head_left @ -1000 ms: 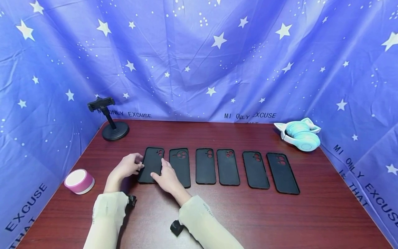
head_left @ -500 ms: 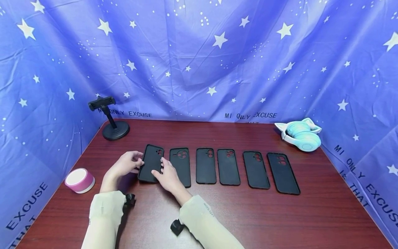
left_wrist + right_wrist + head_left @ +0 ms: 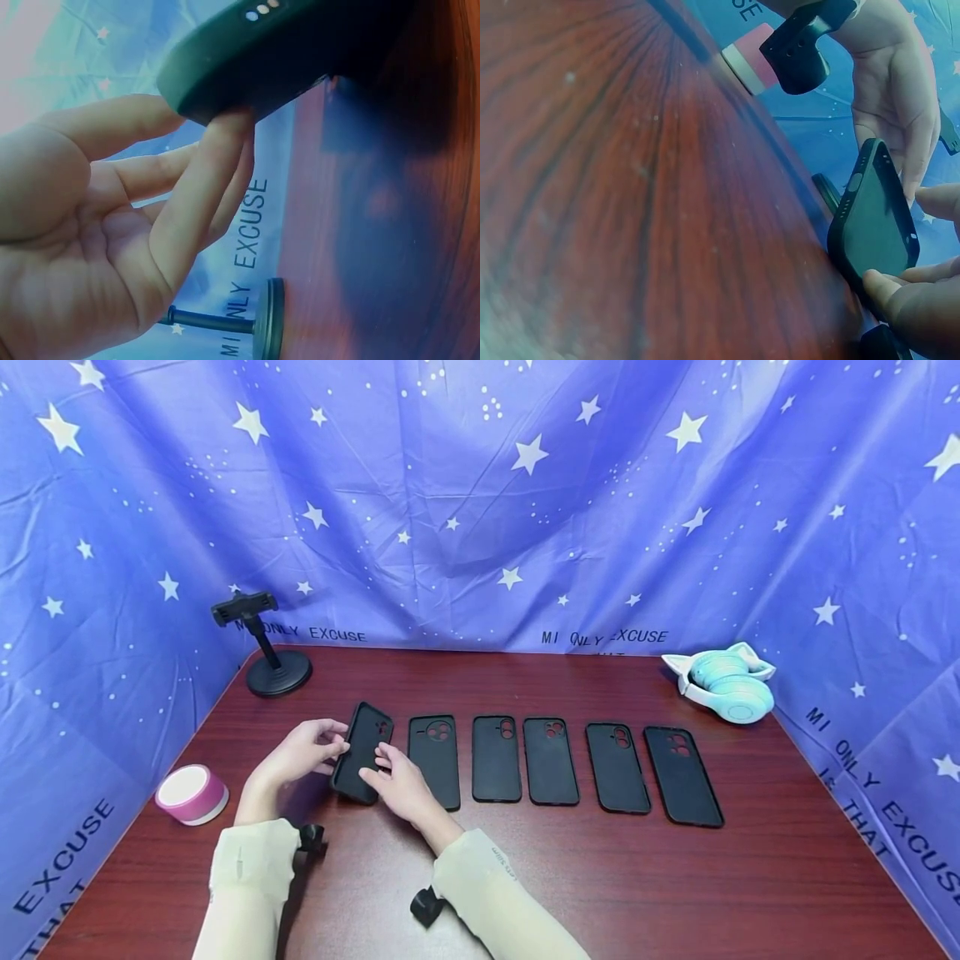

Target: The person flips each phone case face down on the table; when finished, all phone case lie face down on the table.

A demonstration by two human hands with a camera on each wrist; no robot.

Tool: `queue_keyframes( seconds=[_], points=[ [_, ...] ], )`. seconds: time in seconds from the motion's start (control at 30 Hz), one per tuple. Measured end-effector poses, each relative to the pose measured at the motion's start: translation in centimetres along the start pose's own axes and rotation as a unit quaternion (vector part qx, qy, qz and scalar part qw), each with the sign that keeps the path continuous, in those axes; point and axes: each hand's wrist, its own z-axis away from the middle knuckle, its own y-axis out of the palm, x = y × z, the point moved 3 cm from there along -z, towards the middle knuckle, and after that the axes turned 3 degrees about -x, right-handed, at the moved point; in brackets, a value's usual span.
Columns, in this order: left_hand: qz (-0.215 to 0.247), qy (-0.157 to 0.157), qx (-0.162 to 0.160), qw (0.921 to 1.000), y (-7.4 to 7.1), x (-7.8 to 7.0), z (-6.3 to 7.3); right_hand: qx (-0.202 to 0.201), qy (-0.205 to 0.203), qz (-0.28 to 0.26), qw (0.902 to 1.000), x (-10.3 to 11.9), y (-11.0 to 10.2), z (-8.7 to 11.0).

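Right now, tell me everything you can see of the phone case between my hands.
The phone case is black and matte, perhaps rubbery plastic, with rounded corners, raised edges, camera cutouts and an oval port opening at its near end. Leftmost in the row, it tilts, left edge raised off the table, hollow inner side showing. Your left hand pinches that edge; your right hand holds its right side.

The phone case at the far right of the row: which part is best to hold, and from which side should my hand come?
Likely the long edges of the far-right case, thumb and fingers on opposite sides, coming from above and from its right. It lies flat, so its raised rim offers more to pinch than its face; its neighbour lies apart on the left.
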Motion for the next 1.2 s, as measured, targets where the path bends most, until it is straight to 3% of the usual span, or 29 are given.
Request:
queue_keyframes(
  seconds=[0.17, 0.47, 0.83, 1.2],
  points=[
    [0.014, 0.018, 0.005, 0.9997, 0.1, -0.1, -0.2, -0.009, 0.007, 0.013, 0.9998, 0.0, -0.1, 0.0],
    [0.030, 0.018, 0.011, 0.9993, 0.3, 0.0, -0.3, -0.011, 0.012, 0.002, 0.9999, 0.2, -0.2, 0.1],
    [0.050, 0.031, 0.032, 0.9978, 0.8, -0.6, -0.3, -0.034, -0.015, -0.002, 0.9993, 0.9, -0.4, 0.3],
    [0.020, 0.039, 0.045, 0.9980, 1.2, -0.5, -0.7, -0.063, -0.012, -0.005, 0.9979, 1.6, -0.7, 0.4]
  ],
)
